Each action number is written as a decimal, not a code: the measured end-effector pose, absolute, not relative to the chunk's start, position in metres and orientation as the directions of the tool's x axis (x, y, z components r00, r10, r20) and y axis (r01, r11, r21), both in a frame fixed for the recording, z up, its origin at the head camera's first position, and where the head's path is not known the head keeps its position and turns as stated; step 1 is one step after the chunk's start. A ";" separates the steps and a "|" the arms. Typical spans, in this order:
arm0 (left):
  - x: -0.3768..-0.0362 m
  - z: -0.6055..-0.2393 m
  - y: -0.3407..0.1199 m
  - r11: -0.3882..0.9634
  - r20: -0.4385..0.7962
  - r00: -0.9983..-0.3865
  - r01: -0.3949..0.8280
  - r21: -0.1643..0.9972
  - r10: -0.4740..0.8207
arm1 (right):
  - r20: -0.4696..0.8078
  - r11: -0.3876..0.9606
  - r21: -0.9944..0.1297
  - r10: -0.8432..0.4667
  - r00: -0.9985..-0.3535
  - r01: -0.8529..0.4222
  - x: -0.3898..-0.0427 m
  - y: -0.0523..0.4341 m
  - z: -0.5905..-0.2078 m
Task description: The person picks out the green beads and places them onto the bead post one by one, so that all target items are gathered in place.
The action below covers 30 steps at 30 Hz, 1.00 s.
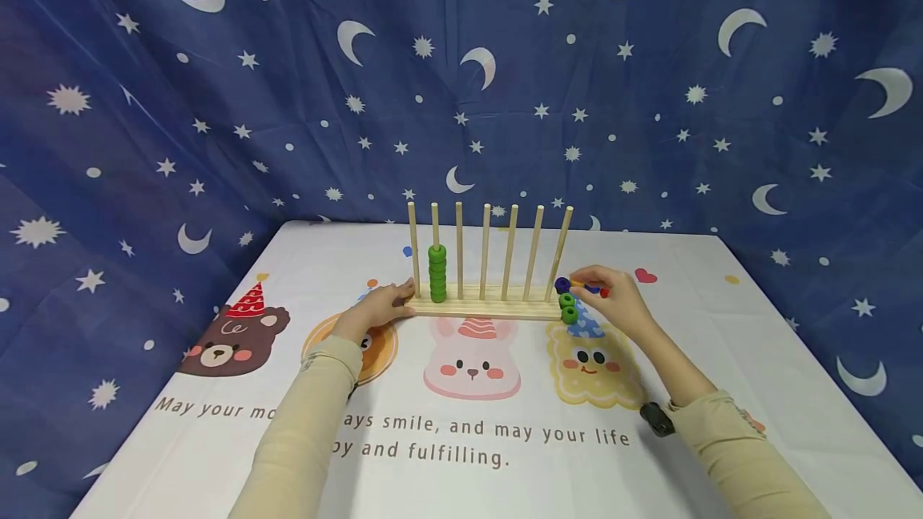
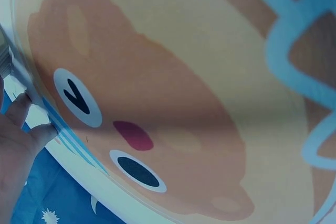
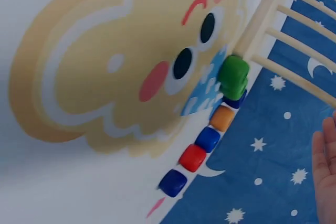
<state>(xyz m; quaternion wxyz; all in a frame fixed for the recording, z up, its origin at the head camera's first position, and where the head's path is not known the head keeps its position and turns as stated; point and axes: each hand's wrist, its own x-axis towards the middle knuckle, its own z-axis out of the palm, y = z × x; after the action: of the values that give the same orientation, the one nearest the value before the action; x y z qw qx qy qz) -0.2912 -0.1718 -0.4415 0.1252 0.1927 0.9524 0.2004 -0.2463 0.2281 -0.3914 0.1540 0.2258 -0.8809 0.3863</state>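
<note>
A wooden counting rack (image 1: 483, 309) stands on the table, with several upright pegs along its base. Green beads (image 1: 437, 279) are stacked on the second peg from the left. My left hand (image 1: 378, 307) holds the left end of the base between thumb and fingers. Just beyond the rack's right end, my right hand (image 1: 616, 295) hovers by the loose beads, with no bead visible in its fingers. Green beads (image 3: 233, 74) lie against that end. Past them, the right wrist view shows an orange bead (image 3: 221, 118), a blue bead (image 3: 208, 139), a red bead (image 3: 192, 158) and a dark blue bead (image 3: 172, 183).
A white tablecloth (image 1: 425, 487) printed with cartoon faces and lettering covers the table. Behind it hangs a blue curtain (image 1: 461, 118) with moons and stars. A small black object (image 1: 657, 419) shows beside the right wrist.
</note>
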 end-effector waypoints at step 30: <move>-0.290 -0.439 -0.170 0.860 -0.171 -0.903 0.298 0.415 0.395 | 0.009 0.702 -0.637 -0.406 -0.914 -0.318 -0.268 0.254 -0.425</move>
<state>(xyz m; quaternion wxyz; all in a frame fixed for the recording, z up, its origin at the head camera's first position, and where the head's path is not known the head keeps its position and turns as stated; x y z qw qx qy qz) -0.2896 -0.1702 -0.4392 0.1262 0.1812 0.9560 0.1933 -0.2684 0.2539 -0.4250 -0.0662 0.1965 -0.9201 0.3322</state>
